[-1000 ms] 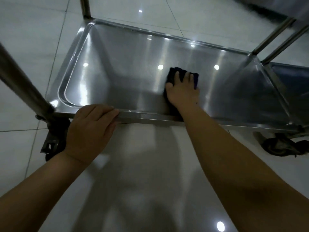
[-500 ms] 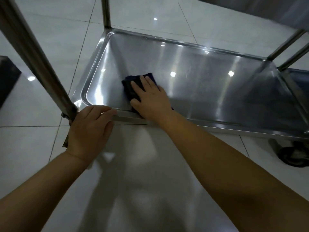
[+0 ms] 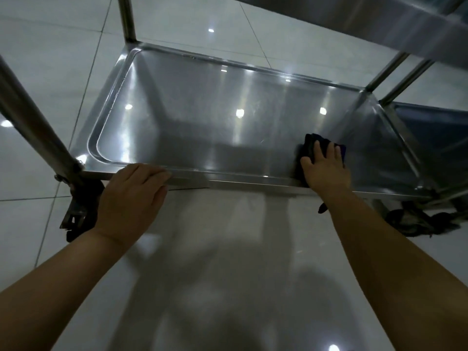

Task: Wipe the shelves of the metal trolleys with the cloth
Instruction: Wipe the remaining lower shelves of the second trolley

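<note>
The metal trolley's bottom shelf (image 3: 202,122) is a shiny steel tray low over the floor. A dark cloth (image 3: 309,146) lies at its front right, partly hanging over the front rim. My right hand (image 3: 326,169) presses flat on the cloth with straight, spread fingers, and most of the cloth is hidden beneath it. My left hand (image 3: 131,196) holds the shelf's front rim near the left corner, fingers curled over the edge.
Steel posts rise at the front left (image 3: 33,122), back left (image 3: 126,19) and right (image 3: 385,69). An upper shelf (image 3: 379,16) overhangs at top right. A second trolley's shelf (image 3: 430,133) adjoins on the right. Casters (image 3: 81,211) sit on the glossy tiled floor.
My right hand slid the cloth from the middle to the shelf's left front, then across to the right front. My left hand stayed on the front rim.
</note>
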The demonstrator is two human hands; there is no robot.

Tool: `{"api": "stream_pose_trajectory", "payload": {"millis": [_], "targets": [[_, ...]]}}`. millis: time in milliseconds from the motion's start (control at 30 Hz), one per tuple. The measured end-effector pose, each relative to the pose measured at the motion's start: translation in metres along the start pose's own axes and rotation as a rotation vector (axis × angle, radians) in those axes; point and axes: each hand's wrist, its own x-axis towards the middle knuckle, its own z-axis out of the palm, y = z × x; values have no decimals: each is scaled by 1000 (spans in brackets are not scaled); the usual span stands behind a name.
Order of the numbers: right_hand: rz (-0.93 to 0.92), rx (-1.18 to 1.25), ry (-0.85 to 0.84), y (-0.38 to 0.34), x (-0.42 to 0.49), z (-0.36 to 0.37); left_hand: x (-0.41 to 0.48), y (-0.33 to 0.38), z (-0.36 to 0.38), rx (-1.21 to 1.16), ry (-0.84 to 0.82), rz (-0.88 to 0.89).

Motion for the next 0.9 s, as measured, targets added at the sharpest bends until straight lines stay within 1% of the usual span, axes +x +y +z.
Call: {"api": "stream_pose_trajectory", "payload": {"millis": [100, 200, 300, 433, 500, 600, 633, 700, 767, 900], "targets": [[41, -25, 3, -23, -22, 6, -2, -3, -4, -20, -7, 4], [-80, -52, 19, -66, -43, 12, -4, -11, -14, -19, -11, -14], [-286, -50, 5, -126, -63, 18, -9, -22, -27, 3, 50, -47], [-655, -54, -40, -213, -85, 27, -22, -40, -42, 47, 101, -125], [-819, -91, -66, -254, -84, 30, -27, -46, -47, 47, 106, -138], [-1074, -185, -59, -301, -75, 32, -27, -53, -51, 43, 104, -183], [-1109, -180, -60, -311, -69, 31, -27, -55, -49, 37, 103, -198], [-1092, -124, -46, -323, -47, 32, -22, -57, -44, 43, 83, -206], [-1059, -105, -9, -334, -22, 29, -20, -61, -37, 78, 57, -176], [-914, -93, -15, -366, 34, 25, -25, -69, -24, 78, 101, -141]]}}
